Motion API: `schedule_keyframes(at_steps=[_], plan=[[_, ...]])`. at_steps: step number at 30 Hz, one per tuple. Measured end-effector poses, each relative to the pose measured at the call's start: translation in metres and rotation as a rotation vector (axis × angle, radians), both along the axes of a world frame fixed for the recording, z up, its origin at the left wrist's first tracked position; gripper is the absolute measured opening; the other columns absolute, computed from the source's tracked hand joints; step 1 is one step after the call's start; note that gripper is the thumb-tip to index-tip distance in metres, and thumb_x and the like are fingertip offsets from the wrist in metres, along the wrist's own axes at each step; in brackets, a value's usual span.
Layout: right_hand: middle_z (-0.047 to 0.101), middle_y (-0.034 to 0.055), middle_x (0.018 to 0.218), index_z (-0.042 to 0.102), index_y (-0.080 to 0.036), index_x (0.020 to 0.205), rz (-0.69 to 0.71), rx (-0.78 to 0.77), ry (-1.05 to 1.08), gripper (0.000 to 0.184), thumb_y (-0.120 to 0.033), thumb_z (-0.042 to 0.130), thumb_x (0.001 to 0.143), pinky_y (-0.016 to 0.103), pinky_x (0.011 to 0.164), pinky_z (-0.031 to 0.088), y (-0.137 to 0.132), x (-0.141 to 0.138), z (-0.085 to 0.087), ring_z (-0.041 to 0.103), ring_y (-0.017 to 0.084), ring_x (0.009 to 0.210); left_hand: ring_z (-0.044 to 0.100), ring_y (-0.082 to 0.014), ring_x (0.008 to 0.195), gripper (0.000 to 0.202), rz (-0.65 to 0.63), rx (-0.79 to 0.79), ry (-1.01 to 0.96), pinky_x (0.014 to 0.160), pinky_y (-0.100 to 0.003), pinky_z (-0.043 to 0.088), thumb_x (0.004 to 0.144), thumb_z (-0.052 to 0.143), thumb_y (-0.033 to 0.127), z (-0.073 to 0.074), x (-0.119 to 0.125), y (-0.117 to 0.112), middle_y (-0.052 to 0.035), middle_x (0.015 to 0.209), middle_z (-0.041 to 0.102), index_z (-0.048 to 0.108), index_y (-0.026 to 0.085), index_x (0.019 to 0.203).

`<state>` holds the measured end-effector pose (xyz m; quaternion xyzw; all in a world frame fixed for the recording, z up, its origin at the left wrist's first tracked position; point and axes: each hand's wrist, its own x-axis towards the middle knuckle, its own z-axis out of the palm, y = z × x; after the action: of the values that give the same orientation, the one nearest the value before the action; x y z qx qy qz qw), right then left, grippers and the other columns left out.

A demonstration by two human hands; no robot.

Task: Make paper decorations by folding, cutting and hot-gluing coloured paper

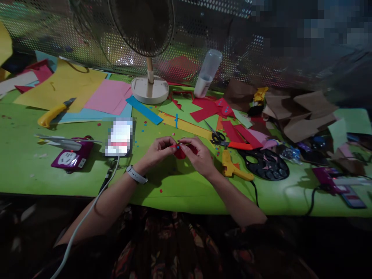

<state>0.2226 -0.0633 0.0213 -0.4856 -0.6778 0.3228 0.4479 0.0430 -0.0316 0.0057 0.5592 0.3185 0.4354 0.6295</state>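
On the green surface (174, 197) stands a fan (142, 27); there lie also a glue gun (233, 166), a phone (119, 136) and a palette (269, 164).

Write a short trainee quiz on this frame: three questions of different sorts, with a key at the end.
1. Open question: on which wrist is the pale wristband?
2. True or false: the yellow glue gun lies nearer the right hand than the left hand.
3. Multiple choice: what do both hands hold?
a) black-handled scissors
b) a small red piece
c) a yellow utility knife

Key: 1. The left. 2. True. 3. b.
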Motion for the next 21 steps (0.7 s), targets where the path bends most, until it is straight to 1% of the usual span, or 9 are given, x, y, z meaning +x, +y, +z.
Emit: schedule_keyframes(at_steps=[2, 4, 10, 14, 17, 21], plan=[[0.072, 0.0047, 0.097, 0.070, -0.024, 0.093, -0.005, -0.052, 0.014, 0.017, -0.038, 0.062, 0.088, 0.048, 0.103, 0.045, 0.001, 0.002, 0.000, 0.065, 0.022, 0.097, 0.053, -0.0111, 0.061, 0.019, -0.017, 0.023, 0.032, 0.061, -0.024, 0.043, 0.073, 0.075, 0.032, 0.000, 0.000, -0.001, 0.0001, 0.068, 0.061, 0.064, 0.017, 0.073], [0.071, 0.0047, 0.094, 0.069, -0.023, 0.090, 0.004, -0.093, 0.022, 0.016, -0.038, 0.064, 0.086, 0.047, 0.099, 0.048, 0.002, 0.004, 0.000, 0.064, 0.022, 0.095, 0.053, -0.0109, 0.062, 0.018, -0.015, 0.030, 0.063, 0.061, -0.024, 0.042, 0.074, 0.074, 0.031, 0.000, 0.000, -0.001, 0.0001, 0.069, 0.061, 0.064, 0.017, 0.075], [0.069, 0.0048, 0.095, 0.070, -0.023, 0.100, 0.053, -0.134, 0.002, 0.023, -0.036, 0.070, 0.081, 0.044, 0.090, 0.054, 0.005, 0.011, 0.001, 0.065, 0.023, 0.096, 0.052, -0.0124, 0.065, 0.017, -0.023, 0.078, 0.185, 0.060, -0.024, 0.040, 0.075, 0.071, 0.032, 0.001, -0.003, -0.001, -0.0008, 0.070, 0.060, 0.064, 0.016, 0.075], [0.068, 0.0050, 0.093, 0.071, -0.023, 0.099, 0.083, -0.159, 0.014, 0.023, -0.036, 0.071, 0.081, 0.043, 0.087, 0.056, 0.005, 0.013, 0.003, 0.065, 0.023, 0.094, 0.052, -0.0127, 0.066, 0.015, -0.026, 0.111, 0.225, 0.061, -0.024, 0.040, 0.076, 0.070, 0.031, -0.001, -0.003, 0.000, -0.0007, 0.070, 0.061, 0.065, 0.016, 0.075], [0.068, 0.0050, 0.095, 0.071, -0.023, 0.101, 0.115, -0.206, 0.073, 0.024, -0.034, 0.071, 0.081, 0.040, 0.085, 0.057, 0.006, 0.015, 0.004, 0.065, 0.021, 0.093, 0.053, -0.0130, 0.066, 0.015, -0.031, 0.109, 0.223, 0.062, -0.025, 0.041, 0.076, 0.069, 0.031, -0.002, -0.004, 0.000, -0.0015, 0.071, 0.061, 0.065, 0.016, 0.075], [0.068, 0.0039, 0.093, 0.068, -0.021, 0.108, 0.157, -0.279, 0.160, 0.030, -0.030, 0.069, 0.079, 0.035, 0.079, 0.058, 0.006, 0.017, 0.005, 0.066, 0.017, 0.087, 0.051, -0.0120, 0.064, 0.013, -0.048, 0.115, 0.229, 0.061, -0.025, 0.039, 0.076, 0.068, 0.029, 0.000, -0.005, 0.001, -0.0009, 0.070, 0.060, 0.064, 0.016, 0.075]])
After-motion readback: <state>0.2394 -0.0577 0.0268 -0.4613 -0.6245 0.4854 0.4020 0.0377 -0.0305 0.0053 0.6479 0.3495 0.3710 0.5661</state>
